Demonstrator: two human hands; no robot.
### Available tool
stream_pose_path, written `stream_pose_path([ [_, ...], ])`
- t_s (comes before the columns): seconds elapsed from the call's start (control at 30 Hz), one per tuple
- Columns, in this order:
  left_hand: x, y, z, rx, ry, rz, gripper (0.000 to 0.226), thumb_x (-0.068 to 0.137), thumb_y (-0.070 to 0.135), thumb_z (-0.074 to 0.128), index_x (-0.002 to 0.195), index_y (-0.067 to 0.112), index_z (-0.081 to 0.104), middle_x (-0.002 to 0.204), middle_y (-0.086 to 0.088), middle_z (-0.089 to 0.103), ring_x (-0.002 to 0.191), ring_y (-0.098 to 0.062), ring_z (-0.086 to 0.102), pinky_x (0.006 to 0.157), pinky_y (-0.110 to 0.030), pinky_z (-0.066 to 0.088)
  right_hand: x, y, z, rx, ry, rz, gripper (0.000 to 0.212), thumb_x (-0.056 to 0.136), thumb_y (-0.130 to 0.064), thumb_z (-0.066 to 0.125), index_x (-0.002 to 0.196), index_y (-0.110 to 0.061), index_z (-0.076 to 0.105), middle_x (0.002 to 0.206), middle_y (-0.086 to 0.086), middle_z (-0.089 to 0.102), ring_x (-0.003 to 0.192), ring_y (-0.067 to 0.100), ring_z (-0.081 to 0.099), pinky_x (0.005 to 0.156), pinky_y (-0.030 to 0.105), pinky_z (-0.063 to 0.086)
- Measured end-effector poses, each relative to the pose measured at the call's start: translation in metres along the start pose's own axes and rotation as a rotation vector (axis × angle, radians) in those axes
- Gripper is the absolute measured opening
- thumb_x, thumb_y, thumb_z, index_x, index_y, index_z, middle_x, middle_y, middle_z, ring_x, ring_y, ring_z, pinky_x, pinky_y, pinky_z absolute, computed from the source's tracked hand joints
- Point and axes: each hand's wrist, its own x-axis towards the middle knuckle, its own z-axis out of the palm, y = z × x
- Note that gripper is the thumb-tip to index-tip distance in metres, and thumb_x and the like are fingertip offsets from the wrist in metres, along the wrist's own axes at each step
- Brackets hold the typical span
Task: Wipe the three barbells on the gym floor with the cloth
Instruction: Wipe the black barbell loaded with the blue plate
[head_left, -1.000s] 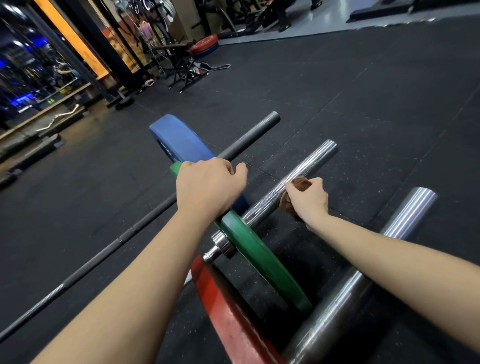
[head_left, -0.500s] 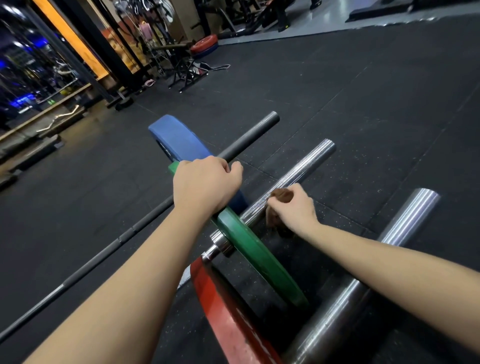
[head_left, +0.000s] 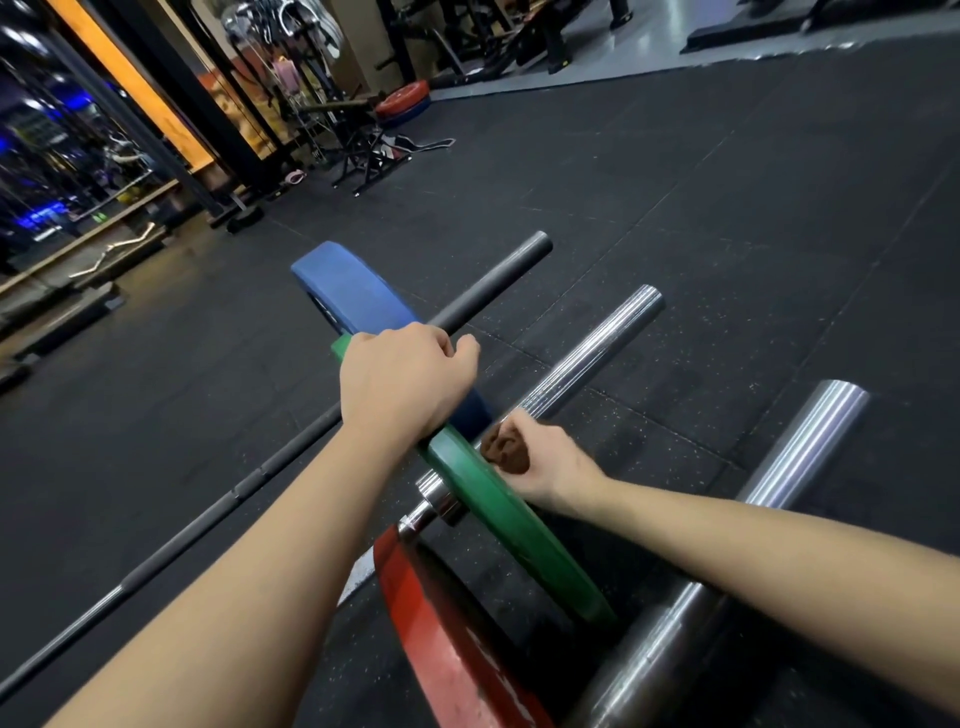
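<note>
- Head view: the left hand (head_left: 405, 379) is curled over the top rim of the green plate (head_left: 498, 512), by which the middle barbell (head_left: 587, 353) is steadied on the gym floor (head_left: 727, 208).
- The brown cloth (head_left: 503, 451) is bunched in the closed right hand (head_left: 548, 465) at the chrome sleeve's inner end, just beside the plate.
- The black barbell (head_left: 467, 306) lies beyond, the red-plated barbell (head_left: 800, 457) nearest.
- Judged risks: the bar may roll if the left grip is loosened, and knuckles may be jammed against the plate.

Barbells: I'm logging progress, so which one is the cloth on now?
The middle barbell, carrying the green plate; the right hand holds the brown cloth against its chrome sleeve.
</note>
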Motion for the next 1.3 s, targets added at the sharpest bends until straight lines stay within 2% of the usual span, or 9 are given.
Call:
stream_pose_path([
  [0.13, 0.003, -0.002, 0.002, -0.032, 0.005, -0.008, 0.052, 0.1, 0.041, 0.038, 0.078, 0.005, 0.067, 0.074, -0.008, 0.073, 0.057, -0.018, 0.037, 0.071, -0.035, 0.034, 0.006, 0.006, -0.009, 0.136, -0.036, -0.045, 0.032, 0.072, -0.044, 0.072, 0.093, -0.035, 0.05, 0.087, -0.006, 0.071, 0.083, 0.016, 0.069, 0.08, 0.04, 0.058],
  [0.4, -0.001, -0.001, -0.001, -0.054, 0.007, -0.003, 0.062, 0.105, 0.049, 0.032, 0.075, 0.008, 0.067, 0.066, -0.007, 0.066, 0.06, -0.014, 0.04, 0.074, -0.035, 0.03, 0.026, 0.007, -0.038, 0.195, 0.394, 0.002, 0.024, 0.085, -0.035, 0.072, 0.1, -0.035, 0.052, 0.099, -0.015, 0.063, 0.094, 0.01, 0.062, 0.082, 0.031, 0.052],
  [0.57, -0.001, -0.002, -0.001, -0.062, 0.014, -0.004, 0.058, 0.105, 0.048, 0.033, 0.069, 0.01, 0.059, 0.065, -0.007, 0.065, 0.059, -0.012, 0.035, 0.075, -0.034, 0.029, 0.054, 0.022, -0.071, 0.021, 0.558, -0.051, 0.029, 0.088, -0.032, 0.07, 0.113, -0.028, 0.056, 0.107, -0.003, 0.056, 0.097, 0.019, 0.057, 0.083, 0.031, 0.046],
  [0.73, 0.0, -0.002, 0.001, -0.061, 0.016, 0.006, 0.056, 0.105, 0.051, 0.033, 0.065, 0.016, 0.049, 0.061, -0.004, 0.061, 0.059, -0.012, 0.037, 0.074, -0.034, 0.03, 0.089, 0.038, -0.125, -0.347, 0.713, -0.17, 0.028, 0.081, -0.027, 0.074, 0.105, -0.016, 0.063, 0.102, 0.002, 0.043, 0.096, 0.026, 0.049, 0.079, 0.034, 0.046],
  [0.8, 0.001, -0.004, 0.002, -0.058, 0.018, 0.011, 0.058, 0.105, 0.053, 0.033, 0.064, 0.015, 0.048, 0.059, -0.003, 0.06, 0.063, -0.011, 0.041, 0.074, -0.034, 0.03, 0.11, 0.043, -0.145, -0.447, 0.643, -0.04, 0.027, 0.082, -0.031, 0.075, 0.099, -0.015, 0.062, 0.109, 0.005, 0.039, 0.104, 0.029, 0.044, 0.088, 0.039, 0.047],
  [0.9, 0.002, -0.006, 0.005, -0.056, 0.02, 0.024, 0.058, 0.104, 0.055, 0.033, 0.068, 0.014, 0.054, 0.058, -0.001, 0.059, 0.063, -0.009, 0.04, 0.077, -0.033, 0.028, 0.129, 0.057, -0.162, -0.599, 0.435, 0.215, 0.034, 0.083, -0.042, 0.067, 0.106, -0.018, 0.066, 0.12, 0.009, 0.05, 0.115, 0.035, 0.044, 0.1, 0.043, 0.042],
  [1.0, 0.003, -0.006, 0.007, -0.043, 0.033, 0.041, 0.058, 0.103, 0.056, 0.034, 0.072, 0.014, 0.058, 0.059, -0.001, 0.06, 0.063, -0.008, 0.041, 0.079, -0.032, 0.028, 0.137, 0.058, -0.173, -0.644, 0.294, 0.282, 0.038, 0.08, -0.046, 0.059, 0.109, -0.023, 0.064, 0.114, 0.005, 0.063, 0.11, 0.035, 0.057, 0.086, 0.039, 0.047],
  [1.2, 0.001, -0.006, 0.007, -0.043, 0.038, 0.061, 0.057, 0.101, 0.058, 0.036, 0.07, 0.015, 0.058, 0.057, 0.001, 0.06, 0.063, -0.009, 0.048, 0.082, -0.033, 0.032, 0.156, 0.03, -0.175, -0.855, 0.092, 0.402, 0.043, 0.089, -0.045, 0.058, 0.124, -0.02, 0.061, 0.121, 0.007, 0.06, 0.1, 0.033, 0.057, 0.077, 0.037, 0.044],
  [1.3, 0.002, -0.005, 0.007, -0.029, 0.023, 0.084, 0.057, 0.1, 0.059, 0.036, 0.07, 0.017, 0.058, 0.059, 0.002, 0.061, 0.064, -0.013, 0.052, 0.086, -0.034, 0.033, 0.157, 0.017, -0.164, -0.98, -0.01, 0.356, 0.049, 0.087, -0.05, 0.055, 0.126, -0.022, 0.063, 0.125, 0.004, 0.062, 0.109, 0.031, 0.061, 0.078, 0.036, 0.045],
])
